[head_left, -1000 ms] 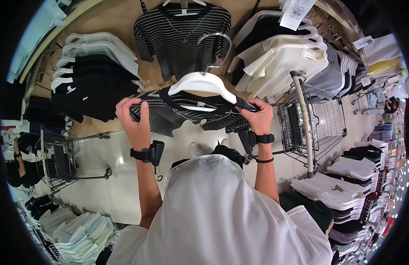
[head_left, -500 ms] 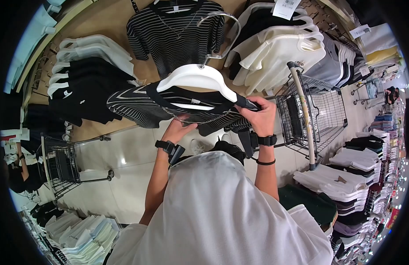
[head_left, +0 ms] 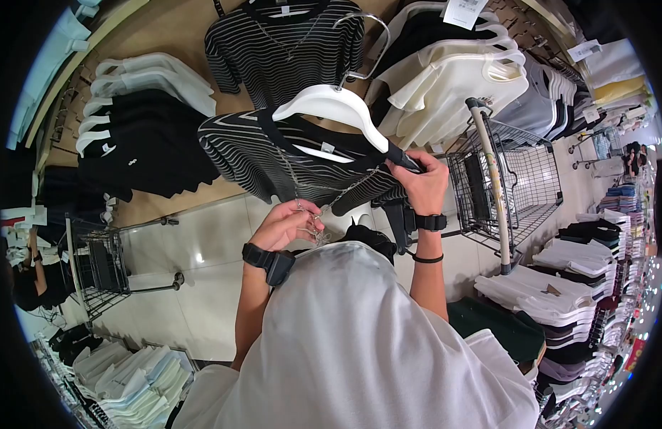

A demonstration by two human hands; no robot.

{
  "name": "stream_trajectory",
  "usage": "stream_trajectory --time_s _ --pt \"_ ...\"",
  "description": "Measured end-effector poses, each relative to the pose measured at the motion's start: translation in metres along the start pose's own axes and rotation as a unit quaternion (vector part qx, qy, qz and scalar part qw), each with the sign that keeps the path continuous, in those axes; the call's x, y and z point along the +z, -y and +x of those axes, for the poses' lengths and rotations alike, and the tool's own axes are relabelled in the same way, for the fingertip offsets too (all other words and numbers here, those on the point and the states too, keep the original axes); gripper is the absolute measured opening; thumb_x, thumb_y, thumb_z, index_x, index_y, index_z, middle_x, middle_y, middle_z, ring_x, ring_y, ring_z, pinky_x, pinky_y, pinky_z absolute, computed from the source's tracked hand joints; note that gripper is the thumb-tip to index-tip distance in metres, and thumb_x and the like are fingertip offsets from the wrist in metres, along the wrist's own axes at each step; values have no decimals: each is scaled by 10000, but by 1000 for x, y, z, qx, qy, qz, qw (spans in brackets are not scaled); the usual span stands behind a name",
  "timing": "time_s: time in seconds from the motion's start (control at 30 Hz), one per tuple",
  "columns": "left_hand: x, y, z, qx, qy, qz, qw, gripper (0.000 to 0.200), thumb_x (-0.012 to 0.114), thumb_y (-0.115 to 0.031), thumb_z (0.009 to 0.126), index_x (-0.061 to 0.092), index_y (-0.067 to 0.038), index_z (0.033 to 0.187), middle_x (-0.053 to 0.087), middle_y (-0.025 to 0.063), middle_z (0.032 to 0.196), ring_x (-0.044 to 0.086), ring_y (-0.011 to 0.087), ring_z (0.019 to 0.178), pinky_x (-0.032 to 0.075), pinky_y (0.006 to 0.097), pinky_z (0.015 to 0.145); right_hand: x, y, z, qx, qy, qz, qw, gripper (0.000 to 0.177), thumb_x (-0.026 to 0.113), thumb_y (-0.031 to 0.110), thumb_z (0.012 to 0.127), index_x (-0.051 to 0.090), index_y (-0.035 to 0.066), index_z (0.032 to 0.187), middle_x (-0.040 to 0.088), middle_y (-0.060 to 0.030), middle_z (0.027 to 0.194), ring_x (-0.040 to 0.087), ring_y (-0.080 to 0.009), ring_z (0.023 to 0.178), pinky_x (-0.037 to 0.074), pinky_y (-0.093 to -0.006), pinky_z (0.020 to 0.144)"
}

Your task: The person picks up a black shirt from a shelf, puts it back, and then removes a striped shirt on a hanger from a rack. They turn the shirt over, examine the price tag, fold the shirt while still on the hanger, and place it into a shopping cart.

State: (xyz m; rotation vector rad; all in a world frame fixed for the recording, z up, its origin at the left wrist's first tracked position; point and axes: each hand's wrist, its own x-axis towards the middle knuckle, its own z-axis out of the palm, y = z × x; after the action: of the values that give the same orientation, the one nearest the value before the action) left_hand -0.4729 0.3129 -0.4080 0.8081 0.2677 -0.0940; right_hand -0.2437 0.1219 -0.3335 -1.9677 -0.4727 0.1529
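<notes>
A black shirt with thin pale stripes point(head_left: 252, 154) is on a white hanger point(head_left: 331, 102) with a metal hook, held up in front of me. My right hand point(head_left: 422, 182) pinches its shoulder at the hanger's right end. A silvery chain necklace point(head_left: 296, 180) hangs around the shirt's neckline. My left hand point(head_left: 288, 225) is closed on the lower part of this chain, just below the shirt front. Behind it hangs a similar striped shirt point(head_left: 273, 53), also with a chain at its neck.
Black and white shirts point(head_left: 148, 139) hang at the left, cream shirts point(head_left: 445, 86) at the right. One shopping cart point(head_left: 502, 186) stands close on my right, another cart point(head_left: 102, 272) on my left. More clothes racks point(head_left: 552, 286) line the lower right. A person's arm point(head_left: 39, 268) shows at far left.
My left hand has moved down off the neckline and draws the chain toward me, so the chain now shows. The shirt and hanger have shifted slightly right and tilted.
</notes>
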Motion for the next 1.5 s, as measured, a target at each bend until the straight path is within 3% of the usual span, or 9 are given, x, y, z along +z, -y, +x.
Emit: stream_trajectory --time_s 0.3,0.6,0.9,1.1,1.17,1.23,1.33,1.43,1.5 --pt "59 -51 -14 48 -8 18 999 439 509 -53 918 452 99 1325 545 302 1310 571 378 1215 497 456 1008 7 3 1 10 -7 -61 998 322 823 267 653 746 57 885 695 -55 696 638 -150 614 501 -290 640" --pt "70 -63 -13 18 -34 1 999 538 512 3 895 374 99 1407 472 297 1396 541 367 1254 464 436 1041 7 3 0 7 -2 -68 998 319 821 261 651 742 48 874 693 -65 690 633 -157 606 496 -292 630" --pt "64 -54 -5 35 -49 51 997 576 603 44 857 418 18 1402 551 239 1338 571 291 1227 457 398 1038 9 8 2 11 3 -44 999 298 815 239 647 743 42 859 678 -59 661 621 -146 593 488 -292 615" --pt "51 -45 -3 37 -68 20 997 486 571 19 894 444 25 1363 631 183 1186 631 261 1103 487 393 1007 8 13 3 5 12 -71 997 300 811 246 642 745 48 858 679 -68 661 641 -178 595 489 -303 610" --pt "42 -41 -4 28 -104 69 992 420 536 -35 931 470 35 1340 655 153 1108 642 235 1039 497 372 975 8 15 2 4 14 -73 997 303 812 250 641 746 48 857 678 -64 658 638 -177 590 488 -302 608" --pt "33 -36 -2 5 -149 126 981 406 521 -66 947 478 48 1334 661 148 1111 640 216 1034 494 346 960 8 17 3 3 10 -70 997 297 813 250 643 747 51 852 668 -63 640 627 -180 570 484 -302 599" --pt "27 -25 0 47 -192 286 938 385 515 -120 969 514 32 1322 673 135 1109 642 162 934 500 296 870 7 18 1 1 11 -70 997 285 811 244 647 748 53 849 661 -65 630 618 -179 559 482 -303 592" --pt "44 -39 -6 -52 -289 522 801 367 529 -140 981 540 -5 1321 685 107 1064 612 116 807 495 259 750 7 19 2 -2 18 -68 998 277 807 236 649 748 57 851 661 -66 629 616 -176 555 481 -299 586" --pt "38 -34 -4 63 -311 466 826 334 553 -132 960 583 4 1263 699 156 1048 660 162 861 513 280 759 7 20 1 -2 23 -76 997 277 806 234 650 749 59 857 667 -66 636 619 -174 556 482 -295 584"
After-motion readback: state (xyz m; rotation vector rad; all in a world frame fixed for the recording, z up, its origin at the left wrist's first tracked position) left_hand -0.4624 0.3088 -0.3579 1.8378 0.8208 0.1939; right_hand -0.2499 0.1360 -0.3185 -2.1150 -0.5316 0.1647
